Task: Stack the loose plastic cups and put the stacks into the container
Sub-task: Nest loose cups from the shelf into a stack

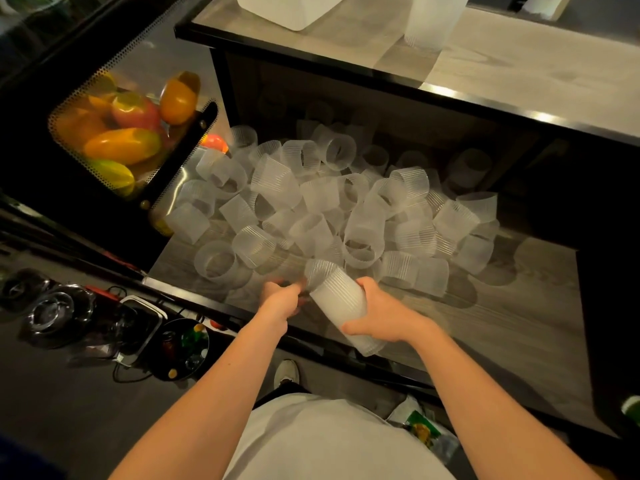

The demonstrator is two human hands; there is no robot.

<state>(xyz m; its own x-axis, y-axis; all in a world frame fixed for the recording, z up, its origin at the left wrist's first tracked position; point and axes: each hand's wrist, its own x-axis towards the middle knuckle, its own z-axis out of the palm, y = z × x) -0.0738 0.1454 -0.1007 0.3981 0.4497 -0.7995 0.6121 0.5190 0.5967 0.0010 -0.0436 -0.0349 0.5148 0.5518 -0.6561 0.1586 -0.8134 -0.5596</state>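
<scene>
Low table [502, 306], wood-grain top, dark frame. A higher counter [519, 74] stands behind it; on that counter a white container [291, 12], only its lower part in frame, and just right of it an upright stack of cups [429, 26].

Pile of loose cups [329, 202] covers the back half of the low table: frosted, ribbed near the rim, lying on their sides at all angles, many touching or overlapping. A good many left to gather.

Mesh basket of fruit [121, 140] to the left of the pile, orange and red pieces inside. Clutter on the floor lower left, too dark to sort out.

Nested stack [341, 303] held tilted over the near edge of the table, open end pointing up toward the pile. Right hand [384, 315] is wrapped around its lower part, thumb across the wall. Left hand [280, 297] sits at the open end, fingers curled; blurred, so I cannot tell whether it is pinching a cup or just closed.

Handling, as judged: cups look thin, very light, somewhat flexible. Walls would buckle under a hard squeeze, and smooth plastic may slip. Best hold is around the wall mid-body for a stack; a single cup by its ribbed rim. A long stack may bend or slide apart if gripped only at one end.

Writing: none readable. A printed packet [420, 431] lies by the person's feet, text too small to read.
</scene>
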